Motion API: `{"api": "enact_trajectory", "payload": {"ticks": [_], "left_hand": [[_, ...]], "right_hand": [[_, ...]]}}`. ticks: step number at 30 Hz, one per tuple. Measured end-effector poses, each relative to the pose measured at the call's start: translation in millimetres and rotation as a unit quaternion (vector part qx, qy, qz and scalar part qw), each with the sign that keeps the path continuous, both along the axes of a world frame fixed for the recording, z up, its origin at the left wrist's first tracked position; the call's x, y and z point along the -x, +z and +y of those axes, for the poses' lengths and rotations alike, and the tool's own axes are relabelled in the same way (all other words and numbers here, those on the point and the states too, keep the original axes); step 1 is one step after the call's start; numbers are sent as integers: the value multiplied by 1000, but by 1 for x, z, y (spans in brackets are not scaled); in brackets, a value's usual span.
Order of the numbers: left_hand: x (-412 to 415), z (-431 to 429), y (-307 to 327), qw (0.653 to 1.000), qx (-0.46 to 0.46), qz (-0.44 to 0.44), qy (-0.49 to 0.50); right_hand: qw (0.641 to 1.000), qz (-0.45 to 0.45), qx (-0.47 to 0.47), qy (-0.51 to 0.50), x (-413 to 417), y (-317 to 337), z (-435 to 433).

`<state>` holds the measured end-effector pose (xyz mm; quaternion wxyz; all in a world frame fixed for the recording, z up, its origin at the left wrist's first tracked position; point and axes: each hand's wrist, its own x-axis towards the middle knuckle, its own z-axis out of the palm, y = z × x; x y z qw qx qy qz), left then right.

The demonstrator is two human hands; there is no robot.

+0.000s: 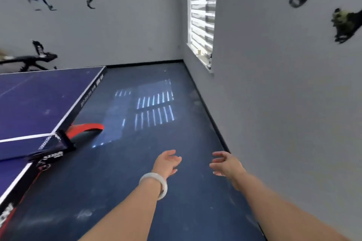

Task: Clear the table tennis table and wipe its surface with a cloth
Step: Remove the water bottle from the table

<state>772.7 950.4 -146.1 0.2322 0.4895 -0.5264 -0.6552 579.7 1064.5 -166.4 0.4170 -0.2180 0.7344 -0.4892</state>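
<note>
Presently found the table tennis table (39,103) well to the left of the left hand (166,164), with its net (29,144) clamped at the side edge. Recorded the left hand stretched forward above the floor (127,178), fingers loosely spread, gripping nothing, a pale bangle (156,184) on its wrist. Recorded the right hand (225,164) near it on the right, fingers relaxed and parted, likewise gripping nothing. Noted a grey wall (284,103) just right of the right hand, and striped window light (152,111) on the floor beyond both.
</note>
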Motion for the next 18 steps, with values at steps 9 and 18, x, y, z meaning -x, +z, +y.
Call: {"api": "enact_trajectory", "payload": {"ticks": [9,18], "left_hand": [[-59,-178,-5,988,73,-114,71],[16,-359,-7,970,99,-205,81]], "right_hand": [[984,72,-40,158,-12,14,-213],[956,109,-48,268,63,17,-416]]}}
